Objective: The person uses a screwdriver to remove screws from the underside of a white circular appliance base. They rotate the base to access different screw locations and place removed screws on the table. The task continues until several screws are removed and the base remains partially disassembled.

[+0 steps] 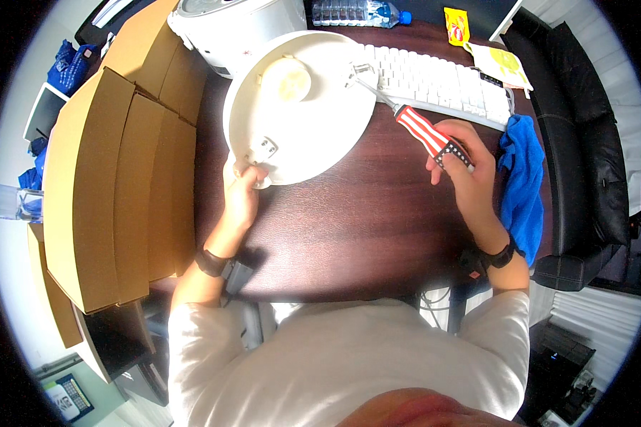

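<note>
My left hand [242, 192] is closed on the near left edge of a large white oval plastic cover [335, 135], tilted up over the table. A pale round raised part [286, 80] sits inside it, and a small white fitting [266, 147] lies close to my left fingers. My right hand [470, 158] grips a screwdriver [421, 130] by its handle, which has red and white stripes and a dark starred end. Its shaft points up and left to a small metallic fitting [363, 70] at the cover's right rim; glare hides whether the tip touches.
Behind the cover stands a white appliance body [246, 28]. A white keyboard [441, 82], a water bottle [356, 13] and a yellow packet [457, 25] are at the back. Cardboard boxes [128, 185] line the left; a blue cloth [522, 185] hangs at the right edge.
</note>
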A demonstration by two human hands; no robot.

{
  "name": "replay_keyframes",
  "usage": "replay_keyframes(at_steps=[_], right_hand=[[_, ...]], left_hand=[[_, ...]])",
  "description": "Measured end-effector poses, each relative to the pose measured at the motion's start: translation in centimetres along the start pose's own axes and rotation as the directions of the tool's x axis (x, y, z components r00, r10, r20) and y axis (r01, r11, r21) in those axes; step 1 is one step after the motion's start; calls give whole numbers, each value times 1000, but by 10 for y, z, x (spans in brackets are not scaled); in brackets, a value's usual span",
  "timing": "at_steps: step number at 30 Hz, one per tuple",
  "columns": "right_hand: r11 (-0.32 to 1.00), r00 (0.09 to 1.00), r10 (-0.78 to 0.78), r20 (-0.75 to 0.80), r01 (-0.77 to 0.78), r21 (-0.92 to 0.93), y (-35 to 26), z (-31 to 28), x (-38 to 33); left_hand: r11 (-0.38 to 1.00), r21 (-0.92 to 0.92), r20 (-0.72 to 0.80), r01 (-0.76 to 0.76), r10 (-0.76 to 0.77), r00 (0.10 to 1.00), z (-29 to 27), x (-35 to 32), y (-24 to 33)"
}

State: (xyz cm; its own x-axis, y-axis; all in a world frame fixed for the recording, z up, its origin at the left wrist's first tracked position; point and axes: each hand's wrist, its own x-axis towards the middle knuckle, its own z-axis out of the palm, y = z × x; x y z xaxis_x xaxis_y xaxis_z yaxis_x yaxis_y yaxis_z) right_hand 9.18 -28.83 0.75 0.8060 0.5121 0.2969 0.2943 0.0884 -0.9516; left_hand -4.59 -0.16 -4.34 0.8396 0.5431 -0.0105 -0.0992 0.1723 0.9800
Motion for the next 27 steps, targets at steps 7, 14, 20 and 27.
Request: replay_keyframes(at_steps=[7, 14, 20, 27], right_hand=[[999, 1000, 15, -15, -16, -38, -3, 0, 0], [997, 1000, 17, -17, -19, -78, -2, 1, 0], [996, 999, 28, -22, -30, -86, -1, -1, -1], [993, 1000, 27, 2, -27, -114, -3, -1, -1]], left_hand=[[1000, -23, 5, 0, 0, 1000, -1, 1, -2], [992, -124, -28, 17, -21, 999, 4, 0, 0], [987, -157, -17, 29, -32, 999, 3, 0, -1], [991, -137, -25, 3, -6, 1000, 3, 0, -1]])
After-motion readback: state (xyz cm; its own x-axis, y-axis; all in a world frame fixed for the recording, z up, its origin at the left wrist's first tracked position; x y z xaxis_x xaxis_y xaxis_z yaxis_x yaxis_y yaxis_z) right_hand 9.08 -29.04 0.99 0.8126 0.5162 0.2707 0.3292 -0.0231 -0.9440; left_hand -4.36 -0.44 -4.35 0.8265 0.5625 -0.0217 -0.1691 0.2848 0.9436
